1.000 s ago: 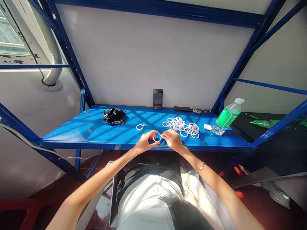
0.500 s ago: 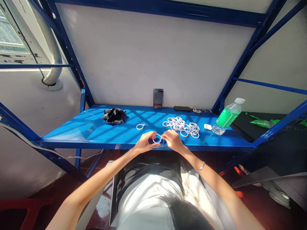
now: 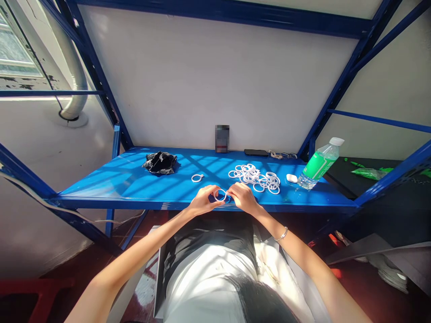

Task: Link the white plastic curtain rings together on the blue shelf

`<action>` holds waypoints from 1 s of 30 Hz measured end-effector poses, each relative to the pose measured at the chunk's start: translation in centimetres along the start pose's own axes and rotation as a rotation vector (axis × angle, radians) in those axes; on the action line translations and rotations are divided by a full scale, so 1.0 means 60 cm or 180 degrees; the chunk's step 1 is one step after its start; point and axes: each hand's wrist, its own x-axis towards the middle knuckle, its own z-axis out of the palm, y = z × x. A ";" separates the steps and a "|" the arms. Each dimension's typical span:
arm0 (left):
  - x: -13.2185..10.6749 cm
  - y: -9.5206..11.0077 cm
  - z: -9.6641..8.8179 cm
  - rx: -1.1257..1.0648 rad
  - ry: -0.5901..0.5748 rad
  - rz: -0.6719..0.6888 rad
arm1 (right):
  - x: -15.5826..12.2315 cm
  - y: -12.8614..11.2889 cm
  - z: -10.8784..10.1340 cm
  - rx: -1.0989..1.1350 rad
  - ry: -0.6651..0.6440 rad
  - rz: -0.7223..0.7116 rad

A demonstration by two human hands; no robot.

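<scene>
Between my hands, just above the front edge of the blue shelf, is a white ring that looks like a curtain ring. My left hand grips its left side, thumb below and fingers above. The fingertips of my right hand pinch the ring's right side, where a small part of it is hidden. Behind my left hand, a single white ring with a small knob lies flat. A heap of similar white rings is spread out beyond my right hand.
A crumpled black plastic bag sits at the left. Along the back are a dark box, a black phone and a coiled cable. A small white case and a green-labelled water bottle stand right. Blue posts frame the shelf.
</scene>
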 end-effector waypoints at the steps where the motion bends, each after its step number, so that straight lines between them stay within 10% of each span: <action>1: 0.000 0.000 0.000 0.0008 0.0007 -0.0018 | 0.001 -0.002 -0.001 0.0021 0.0009 0.0030; 16: 0.013 -0.028 -0.032 0.0955 0.0124 -0.0238 | 0.011 0.004 0.011 -0.0814 -0.0752 0.1265; 23: 0.006 -0.099 -0.092 0.1856 0.0293 -0.0986 | 0.008 0.013 0.021 -0.0677 -0.0869 0.1276; 30: -0.004 -0.118 -0.085 0.1957 -0.0053 -0.1413 | 0.005 0.024 0.030 -0.0571 -0.0768 0.1238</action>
